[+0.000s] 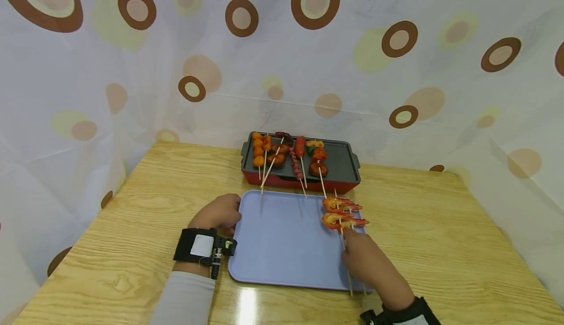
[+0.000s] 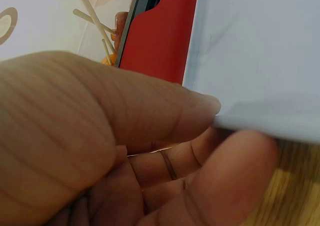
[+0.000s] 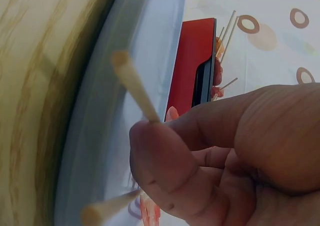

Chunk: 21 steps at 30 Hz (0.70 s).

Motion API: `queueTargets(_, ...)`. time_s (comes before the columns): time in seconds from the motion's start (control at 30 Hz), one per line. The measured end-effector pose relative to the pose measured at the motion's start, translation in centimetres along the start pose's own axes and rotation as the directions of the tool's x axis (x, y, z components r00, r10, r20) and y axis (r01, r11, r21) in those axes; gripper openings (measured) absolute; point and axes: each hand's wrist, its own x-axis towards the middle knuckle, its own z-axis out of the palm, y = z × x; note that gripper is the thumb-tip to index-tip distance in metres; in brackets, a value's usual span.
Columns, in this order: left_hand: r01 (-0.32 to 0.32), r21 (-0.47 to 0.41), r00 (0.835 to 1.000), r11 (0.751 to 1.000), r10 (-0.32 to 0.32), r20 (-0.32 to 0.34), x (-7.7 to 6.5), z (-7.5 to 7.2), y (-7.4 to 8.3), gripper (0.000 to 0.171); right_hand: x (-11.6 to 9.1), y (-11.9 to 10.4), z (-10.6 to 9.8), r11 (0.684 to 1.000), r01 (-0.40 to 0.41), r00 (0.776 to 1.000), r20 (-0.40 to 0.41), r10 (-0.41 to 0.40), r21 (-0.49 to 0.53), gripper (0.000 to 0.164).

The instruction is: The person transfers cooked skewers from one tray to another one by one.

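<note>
My left hand [image 1: 219, 211] pinches the left edge of a pale blue tray [image 1: 282, 242], thumb over the rim in the left wrist view and a finger beneath it. Over the tray's right side, my right hand [image 1: 366, 260] grips two shrimp skewers [image 1: 338, 220] by their wooden sticks. The orange-red shrimp point away from me, toward the back, overlapping the tray's right rim. Stick ends poke out from under the right fingers in the right wrist view, where one stick [image 3: 135, 88] runs past the fingertip.
Just behind the tray stands a red grill box with a dark plate [image 1: 341, 163]. Across it lie several skewers, among them orange balls [image 1: 258, 151], a sausage [image 1: 300, 147] and mushroom caps [image 1: 276, 159]. A patterned curtain [image 1: 264, 60] closes off the wooden table's [image 1: 440, 246] back and sides.
</note>
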Motion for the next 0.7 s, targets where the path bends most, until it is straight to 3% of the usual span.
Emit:
queueTargets(0.17,-0.016,0.008,1.0,1.0,0.016,0.006,0.2,0.1,-0.1,0.023,0.1,0.0,0.2,1.0,-0.013,1.0,-0.002,0.013,0.012,0.023)
queueTargets(0.33,-0.015,0.011,1.0,1.0,0.015,0.007,0.2,0.1,-0.1,0.023,0.2,0.0,0.3,0.999,-0.041,0.999,0.002,0.041,0.036,0.004)
queueTargets(0.4,-0.015,0.01,1.0,1.0,0.015,0.01,0.2,0.1,-0.1,0.024,0.2,0.0,0.2,0.998,-0.056,0.998,0.0,0.056,0.026,0.003)
queueTargets(0.53,-0.013,0.008,1.0,1.0,0.012,0.017,0.2,0.1,0.1,0.026,-0.1,0.0,-0.3,0.996,-0.084,0.995,-0.05,0.084,-0.006,0.025)
queueTargets(0.7,-0.011,0.008,1.0,1.0,0.011,0.012,0.0,0.1,0.2,0.026,-0.7,-0.3,-0.9,0.999,0.024,0.979,-0.201,-0.031,-0.039,0.041)
